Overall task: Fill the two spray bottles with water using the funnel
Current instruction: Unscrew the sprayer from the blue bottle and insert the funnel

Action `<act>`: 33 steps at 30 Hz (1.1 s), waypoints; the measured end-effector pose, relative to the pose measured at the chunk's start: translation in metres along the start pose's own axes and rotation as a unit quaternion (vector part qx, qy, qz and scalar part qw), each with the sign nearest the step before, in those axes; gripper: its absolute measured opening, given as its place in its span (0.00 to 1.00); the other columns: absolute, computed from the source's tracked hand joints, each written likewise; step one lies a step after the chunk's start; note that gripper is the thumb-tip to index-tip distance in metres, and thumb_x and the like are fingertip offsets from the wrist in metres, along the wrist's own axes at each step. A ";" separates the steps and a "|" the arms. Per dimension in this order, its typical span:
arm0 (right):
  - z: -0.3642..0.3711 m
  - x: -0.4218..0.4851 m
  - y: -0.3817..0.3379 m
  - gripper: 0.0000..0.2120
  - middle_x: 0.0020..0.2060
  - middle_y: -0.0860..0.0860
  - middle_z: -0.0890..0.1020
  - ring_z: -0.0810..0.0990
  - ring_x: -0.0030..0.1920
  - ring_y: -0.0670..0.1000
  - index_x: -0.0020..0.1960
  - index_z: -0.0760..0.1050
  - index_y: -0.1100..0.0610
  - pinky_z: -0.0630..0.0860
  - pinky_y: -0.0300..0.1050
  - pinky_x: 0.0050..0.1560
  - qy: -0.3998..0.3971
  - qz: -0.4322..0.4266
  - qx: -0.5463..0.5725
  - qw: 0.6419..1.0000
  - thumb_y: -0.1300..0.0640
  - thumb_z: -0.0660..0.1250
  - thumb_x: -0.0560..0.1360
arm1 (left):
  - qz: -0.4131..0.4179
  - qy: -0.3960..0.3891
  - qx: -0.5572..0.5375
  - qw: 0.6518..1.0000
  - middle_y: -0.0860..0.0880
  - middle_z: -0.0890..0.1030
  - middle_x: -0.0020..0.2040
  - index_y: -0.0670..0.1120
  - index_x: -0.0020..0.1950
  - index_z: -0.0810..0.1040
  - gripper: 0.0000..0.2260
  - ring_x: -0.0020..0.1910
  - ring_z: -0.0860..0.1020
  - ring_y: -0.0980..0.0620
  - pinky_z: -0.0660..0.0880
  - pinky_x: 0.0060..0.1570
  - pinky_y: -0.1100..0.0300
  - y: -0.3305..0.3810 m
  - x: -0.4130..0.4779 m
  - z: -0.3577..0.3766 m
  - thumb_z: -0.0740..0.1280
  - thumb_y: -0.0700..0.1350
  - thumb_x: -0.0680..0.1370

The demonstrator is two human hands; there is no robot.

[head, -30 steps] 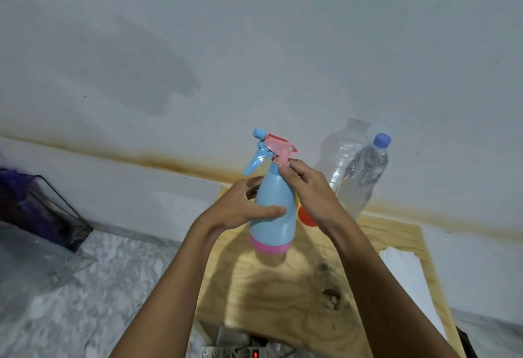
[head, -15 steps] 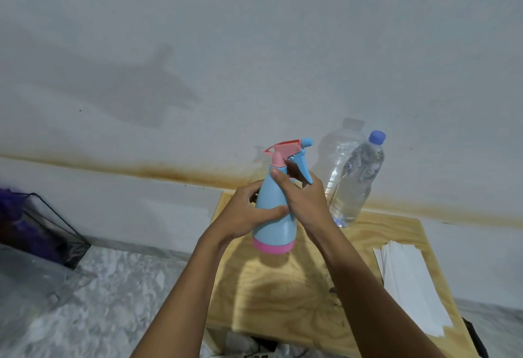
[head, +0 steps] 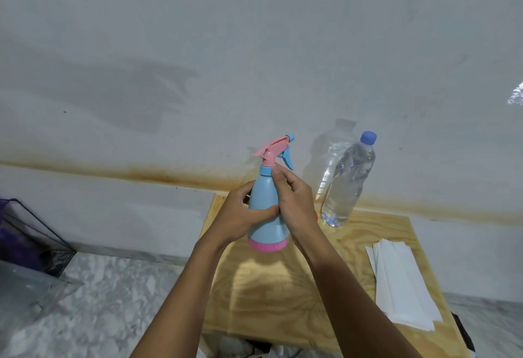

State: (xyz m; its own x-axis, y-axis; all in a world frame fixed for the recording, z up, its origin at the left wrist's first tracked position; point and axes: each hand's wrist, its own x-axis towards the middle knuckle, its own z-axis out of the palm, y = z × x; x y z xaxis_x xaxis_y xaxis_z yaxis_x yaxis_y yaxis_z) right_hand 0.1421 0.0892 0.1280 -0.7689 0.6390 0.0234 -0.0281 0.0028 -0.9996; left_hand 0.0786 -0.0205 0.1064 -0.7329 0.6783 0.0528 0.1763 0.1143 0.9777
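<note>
A light blue spray bottle (head: 266, 204) with a pink base and a pink and blue trigger head is held upright above the wooden table (head: 283, 295). My left hand (head: 240, 214) grips its body from the left. My right hand (head: 294, 199) lies against its right side, fingertips pinching the blue collar under the trigger head. A clear water bottle (head: 349, 182) with a blue cap stands at the back of the table, right of my hands. A sliver of something orange (head: 316, 215) shows behind my right wrist. A second spray bottle is not in view.
A stack of white paper sheets (head: 402, 281) lies on the table's right side. The table stands against a stained wall. A dark wire rack (head: 36, 238) sits on the marble floor at the far left. Cables lie under the table's front edge.
The trigger head stays turned to the right, now seen a little more from the side. My right fingers have shifted on the collar. The view has moved slightly.
</note>
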 end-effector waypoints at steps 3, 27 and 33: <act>0.002 0.001 0.000 0.21 0.59 0.46 0.79 0.77 0.60 0.47 0.61 0.80 0.49 0.76 0.45 0.59 0.009 -0.050 -0.079 0.996 0.39 0.69 0.73 | 0.005 0.013 -0.002 1.000 0.55 0.84 0.51 0.58 0.58 0.81 0.20 0.50 0.82 0.54 0.82 0.50 0.48 0.000 0.001 0.000 0.77 0.52 0.67; -0.114 -0.007 -0.007 0.13 0.48 0.45 0.84 0.84 0.47 0.48 0.67 0.72 0.57 0.81 0.43 0.47 0.158 -0.054 -0.001 0.986 0.56 0.58 0.83 | -0.073 0.092 0.070 0.991 0.55 0.77 0.54 0.50 0.65 0.73 0.30 0.50 0.77 0.54 0.76 0.42 0.63 -0.105 -0.012 0.053 0.81 0.48 0.66; -0.138 -0.019 0.066 0.08 0.52 0.59 0.82 0.81 0.47 0.60 0.59 0.74 0.48 0.77 0.52 0.48 0.065 0.076 -0.169 0.980 0.55 0.59 0.83 | -0.096 0.095 0.131 0.982 0.50 0.78 0.58 0.48 0.66 0.71 0.33 0.55 0.78 0.47 0.78 0.52 0.48 -0.133 -0.007 0.080 0.80 0.52 0.65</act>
State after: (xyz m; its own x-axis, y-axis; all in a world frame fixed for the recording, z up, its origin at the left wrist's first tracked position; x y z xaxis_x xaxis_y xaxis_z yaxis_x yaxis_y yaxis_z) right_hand 0.2428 0.1834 0.0599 -0.6591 0.7443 -0.1074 0.3120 0.1406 -0.9396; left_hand 0.1127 0.0173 -0.0405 -0.8739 0.4816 -0.0657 0.1681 0.4263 0.8888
